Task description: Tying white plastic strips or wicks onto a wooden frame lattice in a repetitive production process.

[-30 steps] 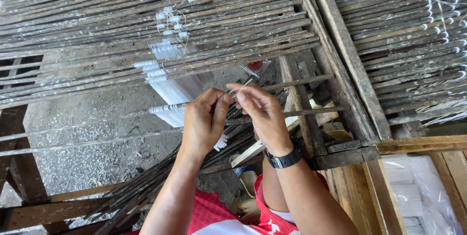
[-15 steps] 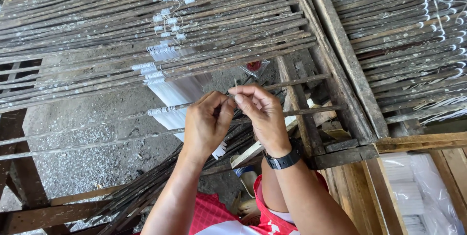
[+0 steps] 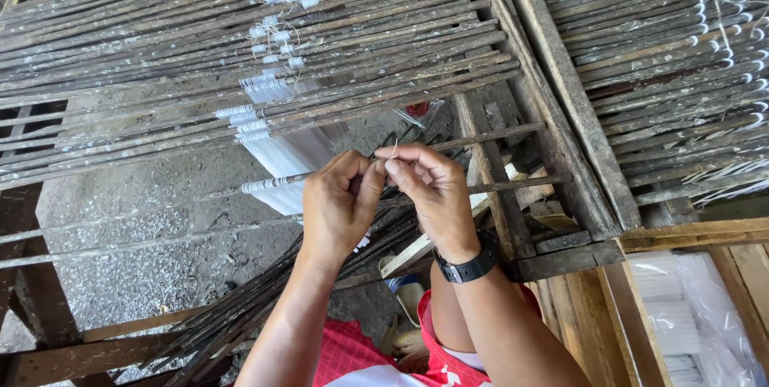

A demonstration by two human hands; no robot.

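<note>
From the head camera I see both hands meeting over a thin dark rod (image 3: 497, 131) that runs across the wooden rack (image 3: 561, 74). My left hand (image 3: 336, 207) is curled narrow, thumb and forefinger pinched together at the rod, and my right hand (image 3: 432, 191) sits just beside it, touching it at the fingertips, its grip also pinched tight on a thin white string (image 3: 395, 147) whose short end sticks up above the knuckles (whether the left fingers share the same string I cannot tell, since the fingertips hide the contact). On the right wrist is a dark wristwatch (image 3: 469, 267).

To the left of the hands, on the same rod, sits a band of white windings (image 3: 268, 183), and pale white candles (image 3: 292, 155) hang below the rods just beyond. Farther up the rack, more white ties (image 3: 276, 34) cluster among the closely packed rods. A loose bundle of dark sticks (image 3: 240, 315) slants beneath my forearms toward the concrete floor (image 3: 144, 259). At lower right, a clear plastic bag (image 3: 697, 315) of white items lies inside a wooden frame.
</note>
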